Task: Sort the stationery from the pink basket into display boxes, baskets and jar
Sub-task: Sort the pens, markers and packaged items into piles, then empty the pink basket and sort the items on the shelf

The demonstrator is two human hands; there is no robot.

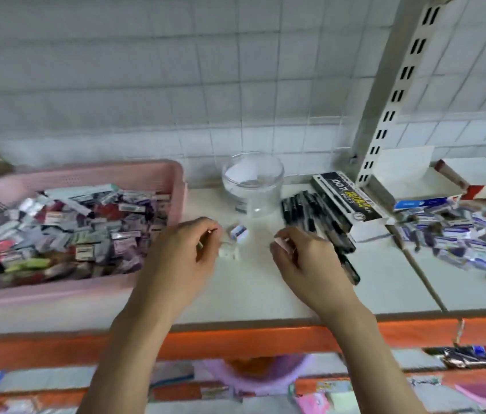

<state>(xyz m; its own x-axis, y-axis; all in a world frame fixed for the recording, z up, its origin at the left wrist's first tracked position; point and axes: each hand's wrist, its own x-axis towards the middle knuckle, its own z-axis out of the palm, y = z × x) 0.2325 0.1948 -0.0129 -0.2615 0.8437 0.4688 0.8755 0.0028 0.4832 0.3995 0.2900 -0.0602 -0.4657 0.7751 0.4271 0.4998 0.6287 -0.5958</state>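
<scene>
The pink basket [179,186] on the left of the shelf is heaped with small packets of stationery. A clear jar [253,186] stands at the back, middle. My left hand [186,249] hovers over the shelf with curled fingers; small white erasers [229,252] lie just by its fingertips, and one white-and-blue eraser [239,233] lies between them and the jar. My right hand [301,258] has curled fingers and seems to pinch a small pink piece. The frame is blurred, so neither grasp is plain.
Black pens [319,222] lie in a row right of the jar beside a black display box [346,198]. A pile of blue-and-white erasers [474,237] covers the right shelf section. A slotted white upright [391,115] rises behind. Lower shelves hold more goods.
</scene>
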